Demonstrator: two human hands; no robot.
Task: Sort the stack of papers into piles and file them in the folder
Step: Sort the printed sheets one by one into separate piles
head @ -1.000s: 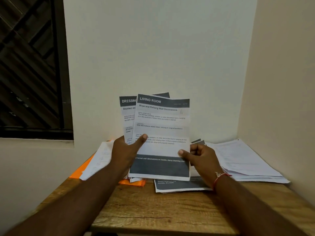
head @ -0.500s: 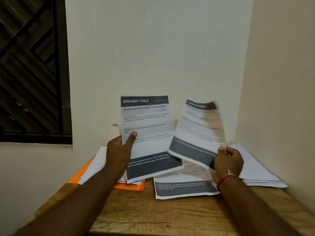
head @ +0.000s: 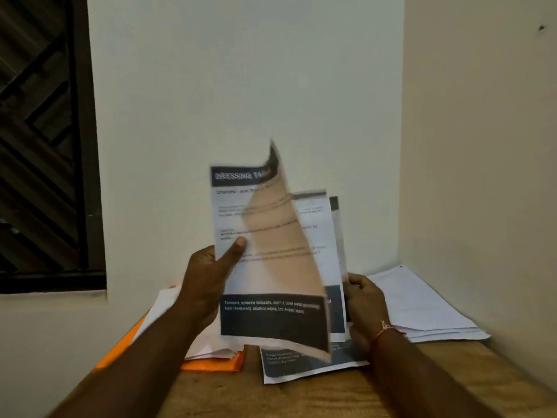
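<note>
My left hand (head: 208,279) holds a stack of printed sheets (head: 232,218) upright above the table, thumb on the front page headed "DRESSING TABLE". That front sheet (head: 280,251) is curling over, blurred, its right edge swung toward the left. My right hand (head: 363,300) grips the right edge of the sheets behind it. An orange folder (head: 211,365) lies flat under white papers at the left. A printed sheet (head: 301,365) lies on the table below the held stack.
A wooden table (head: 301,396) sits in a corner between a back wall and a right wall. A pile of white papers (head: 422,309) lies at the back right. A dark barred window (head: 39,146) is at the left.
The "LIVING ROOM" sheet was pulled off the stack by my right hand and carried right. Now my right hand is back at the stack and the "DRESSING TABLE" sheet is peeling over.
</note>
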